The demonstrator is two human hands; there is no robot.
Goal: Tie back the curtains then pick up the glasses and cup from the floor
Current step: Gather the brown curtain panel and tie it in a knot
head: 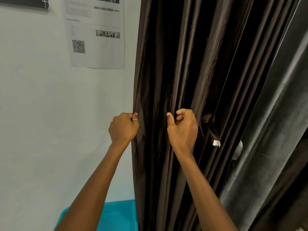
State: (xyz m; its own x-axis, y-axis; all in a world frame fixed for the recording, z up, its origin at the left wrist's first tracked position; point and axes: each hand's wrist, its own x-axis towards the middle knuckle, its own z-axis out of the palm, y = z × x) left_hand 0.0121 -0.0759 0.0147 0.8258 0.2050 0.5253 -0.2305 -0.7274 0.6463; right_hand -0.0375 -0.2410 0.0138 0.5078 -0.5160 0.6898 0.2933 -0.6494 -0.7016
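Curtain point(180, 64) of dark brown, shiny cloth hangs in deep vertical folds down the middle of the view, its left edge lying against a pale wall point(41, 97). The left hand point(123, 127) sits at that edge, its grip closed round the hem with the fingers curled over the cloth; a thin ring point(135, 120) shows on one finger. The right hand point(183, 129) is at about the same height, further in among the folds. Its grip is narrow, the fingers curled inward and the thumb upright against a fold of the brown cloth.

Just beside the right hand, on its right, a tie-back strip point(211, 129) of the same brown cloth loops and hangs down, ending in a small white tag point(216, 143). Whether the right hand also holds this strip cannot be told.

To the right of the brown cloth hangs a grey curtain point(266, 130). On the wall above the left hand is a printed sheet point(98, 47) with a QR code and small pictures, and part of a dark sign point(25, 2) shows at the top left corner. A teal surface point(120, 215) lies low between the forearms, touching the wall.
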